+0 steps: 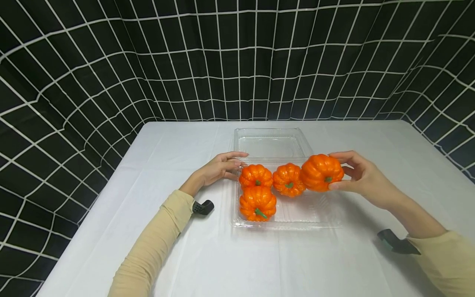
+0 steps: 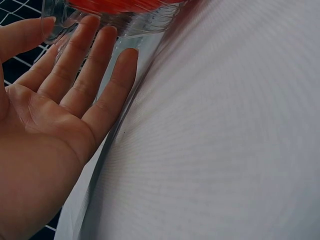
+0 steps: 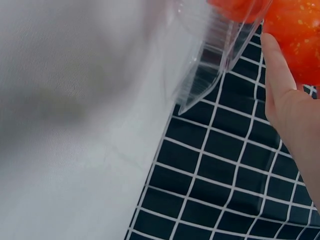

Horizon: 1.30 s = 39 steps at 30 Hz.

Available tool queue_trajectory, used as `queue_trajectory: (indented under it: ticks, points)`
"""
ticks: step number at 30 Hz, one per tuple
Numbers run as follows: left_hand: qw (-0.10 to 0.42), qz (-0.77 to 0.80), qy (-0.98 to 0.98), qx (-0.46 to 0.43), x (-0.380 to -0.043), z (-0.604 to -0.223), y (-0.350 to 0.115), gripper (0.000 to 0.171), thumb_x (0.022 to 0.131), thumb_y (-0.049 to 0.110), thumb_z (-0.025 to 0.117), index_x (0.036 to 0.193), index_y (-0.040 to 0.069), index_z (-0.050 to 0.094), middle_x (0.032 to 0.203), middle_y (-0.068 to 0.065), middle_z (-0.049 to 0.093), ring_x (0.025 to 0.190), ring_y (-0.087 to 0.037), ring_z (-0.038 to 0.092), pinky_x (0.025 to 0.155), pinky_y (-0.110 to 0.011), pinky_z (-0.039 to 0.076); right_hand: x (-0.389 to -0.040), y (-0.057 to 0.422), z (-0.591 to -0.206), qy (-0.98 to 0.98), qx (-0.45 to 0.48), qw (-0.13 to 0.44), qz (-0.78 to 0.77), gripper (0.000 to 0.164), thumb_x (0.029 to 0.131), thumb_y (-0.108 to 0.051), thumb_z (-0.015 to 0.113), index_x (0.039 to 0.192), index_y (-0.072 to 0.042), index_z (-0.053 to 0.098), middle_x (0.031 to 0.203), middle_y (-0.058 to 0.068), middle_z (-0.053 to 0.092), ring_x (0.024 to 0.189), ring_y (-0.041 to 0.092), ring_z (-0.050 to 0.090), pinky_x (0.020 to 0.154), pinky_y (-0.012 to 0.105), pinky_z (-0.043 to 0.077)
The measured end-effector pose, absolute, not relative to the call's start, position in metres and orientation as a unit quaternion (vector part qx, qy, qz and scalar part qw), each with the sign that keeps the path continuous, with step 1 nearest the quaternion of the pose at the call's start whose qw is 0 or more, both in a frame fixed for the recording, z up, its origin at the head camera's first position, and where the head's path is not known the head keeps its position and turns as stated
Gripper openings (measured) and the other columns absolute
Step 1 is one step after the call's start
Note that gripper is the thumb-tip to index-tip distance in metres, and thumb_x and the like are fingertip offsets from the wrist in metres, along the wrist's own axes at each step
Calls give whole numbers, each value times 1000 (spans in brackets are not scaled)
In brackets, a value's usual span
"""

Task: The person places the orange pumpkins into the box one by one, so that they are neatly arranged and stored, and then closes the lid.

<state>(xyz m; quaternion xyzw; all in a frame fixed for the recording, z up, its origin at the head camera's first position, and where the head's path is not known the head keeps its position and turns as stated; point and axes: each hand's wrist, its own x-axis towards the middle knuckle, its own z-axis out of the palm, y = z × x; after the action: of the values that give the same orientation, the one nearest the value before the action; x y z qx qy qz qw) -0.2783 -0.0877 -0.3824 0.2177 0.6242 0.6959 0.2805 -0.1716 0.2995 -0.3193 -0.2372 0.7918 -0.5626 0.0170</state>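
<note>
In the head view, my right hand [image 1: 365,179] grips a small orange pumpkin [image 1: 320,172] by its right side, thumb in front and fingers behind. This pumpkin is at the back right of a clear plastic clamshell container [image 1: 289,225]. The right wrist view shows the gripped pumpkin [image 3: 295,42] beside the container wall. Inside the container sit a back left pumpkin [image 1: 255,176], a front left pumpkin [image 1: 258,204] and a back middle pumpkin [image 1: 289,180]. My left hand [image 2: 65,105], its fingers mostly straight, touches the container's left side near the back corner.
The container's clear lid [image 1: 272,142] lies folded back behind it. A white cloth [image 1: 208,255] covers the table. Black curtains with a white grid [image 1: 245,62] rise behind and at both sides. A dark wrist mount [image 1: 203,207] sticks out from the left sleeve.
</note>
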Motion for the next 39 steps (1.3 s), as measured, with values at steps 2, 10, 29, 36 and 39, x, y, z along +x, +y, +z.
queue_trajectory:
  ticks: [2, 10, 29, 36, 39]
  points:
    - [281, 697, 623, 216, -278, -382, -88, 49, 94, 4, 48, 141, -3, 38, 117, -14, 59, 98, -21, 59, 79, -35, 54, -171, 297, -319, 781, -245, 27, -574, 61, 76, 19, 67, 129, -6, 50, 130, 3, 49, 108, 14, 55, 81, 23, 52]
    - [280, 697, 623, 217, -278, -383, -87, 50, 93, 4, 49, 141, -3, 38, 119, -15, 58, 100, -21, 59, 80, -36, 54, -165, 288, -318, 767, -259, 51, -585, 62, 75, 20, 68, 129, -4, 49, 130, 5, 49, 109, 15, 55, 79, 28, 53]
    - [278, 691, 632, 213, -277, -381, -87, 49, 93, 4, 48, 141, -2, 40, 124, -18, 55, 99, -22, 59, 82, -37, 53, -161, 277, -321, 769, -312, 95, -549, 64, 73, 15, 73, 129, 2, 47, 124, 4, 53, 104, 18, 56, 73, 38, 55]
    - [279, 693, 630, 213, -278, -382, -87, 49, 93, 3, 48, 141, -2, 39, 124, -19, 55, 98, -22, 59, 82, -37, 53, -159, 272, -320, 766, -323, 120, -543, 64, 73, 11, 75, 130, 1, 47, 126, 3, 52, 107, 17, 56, 75, 39, 55]
    - [279, 694, 629, 212, -277, -381, -87, 49, 93, 3, 49, 141, -3, 39, 124, -18, 55, 98, -22, 59, 81, -37, 53, -158, 270, -319, 767, -328, 126, -537, 64, 73, 9, 76, 130, 0, 48, 127, 3, 51, 108, 16, 56, 76, 39, 55]
